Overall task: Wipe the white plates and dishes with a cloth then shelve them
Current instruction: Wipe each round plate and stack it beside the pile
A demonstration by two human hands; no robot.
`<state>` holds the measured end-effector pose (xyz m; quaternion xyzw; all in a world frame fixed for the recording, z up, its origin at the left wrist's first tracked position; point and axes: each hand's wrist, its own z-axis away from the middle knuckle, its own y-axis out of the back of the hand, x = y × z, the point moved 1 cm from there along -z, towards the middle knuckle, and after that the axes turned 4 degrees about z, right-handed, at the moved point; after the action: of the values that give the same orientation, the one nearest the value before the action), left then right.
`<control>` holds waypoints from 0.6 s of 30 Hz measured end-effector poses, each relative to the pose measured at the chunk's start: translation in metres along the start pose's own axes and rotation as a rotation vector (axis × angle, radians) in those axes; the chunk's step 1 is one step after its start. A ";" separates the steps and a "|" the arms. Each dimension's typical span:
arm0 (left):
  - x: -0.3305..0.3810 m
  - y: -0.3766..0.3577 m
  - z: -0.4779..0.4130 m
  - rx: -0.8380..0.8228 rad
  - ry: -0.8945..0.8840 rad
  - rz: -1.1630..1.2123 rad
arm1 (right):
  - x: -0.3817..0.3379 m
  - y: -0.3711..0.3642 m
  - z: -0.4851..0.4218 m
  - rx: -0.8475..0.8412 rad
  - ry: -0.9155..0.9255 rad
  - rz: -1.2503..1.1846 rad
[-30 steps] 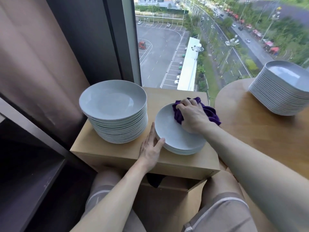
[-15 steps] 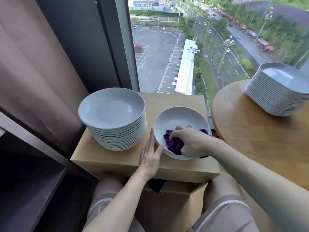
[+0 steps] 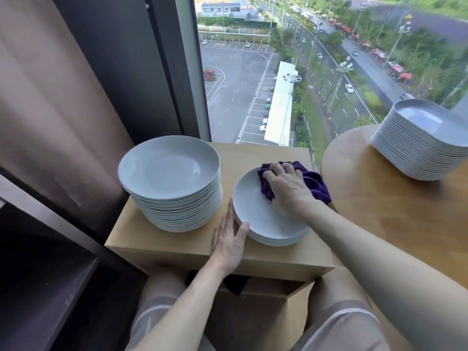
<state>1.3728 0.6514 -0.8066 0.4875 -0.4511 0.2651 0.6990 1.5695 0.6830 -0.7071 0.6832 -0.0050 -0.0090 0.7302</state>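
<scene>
Right hand (image 3: 288,191) presses the purple cloth (image 3: 314,183) onto the top plate (image 3: 255,206); left hand (image 3: 229,239), flat and open, steadies its rim, seemingly. Full-circle strokes would serve best.

No legible text, labels or numbers anywhere.

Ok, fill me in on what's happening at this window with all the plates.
A person sits at a low wooden cabinet by the window, wiping white plates. The right hand presses a purple cloth onto the far side of the top plate of a short stack, while the left hand lies flat against that stack's near-left edge. A taller stack of round plates stands to the left, and a stack of squarish dishes waits on the round table to the right.
</scene>
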 end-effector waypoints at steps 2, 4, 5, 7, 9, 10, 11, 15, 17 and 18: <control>0.000 0.000 0.000 0.006 0.001 -0.003 | -0.009 -0.004 0.001 -0.018 0.013 -0.136; 0.002 0.002 0.001 0.002 0.014 -0.004 | -0.017 -0.004 0.005 -0.043 0.050 -0.221; 0.003 0.002 0.001 -0.002 0.019 -0.004 | -0.021 -0.002 0.008 -0.065 0.066 -0.253; 0.004 0.003 0.001 -0.002 0.012 0.008 | -0.028 0.001 0.016 -0.125 0.082 -0.297; 0.006 0.003 0.001 0.007 0.014 0.019 | -0.032 0.003 0.026 -0.172 0.080 -0.319; 0.006 0.003 0.002 0.009 0.020 0.017 | -0.033 0.004 0.032 -0.183 0.079 -0.320; 0.007 0.003 0.002 0.012 0.026 0.016 | -0.033 0.004 0.037 -0.190 0.078 -0.310; 0.007 0.006 0.003 0.004 0.066 0.109 | -0.031 0.003 0.058 -0.173 0.046 -0.167; 0.014 0.008 0.005 0.015 0.116 0.166 | -0.029 0.004 0.064 -0.138 -0.002 -0.070; 0.019 0.010 0.008 0.022 0.121 0.197 | -0.027 0.006 0.067 -0.124 -0.032 -0.038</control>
<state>1.3706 0.6465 -0.7840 0.4313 -0.4510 0.3665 0.6902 1.5415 0.6173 -0.6970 0.6364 -0.0035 -0.0340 0.7706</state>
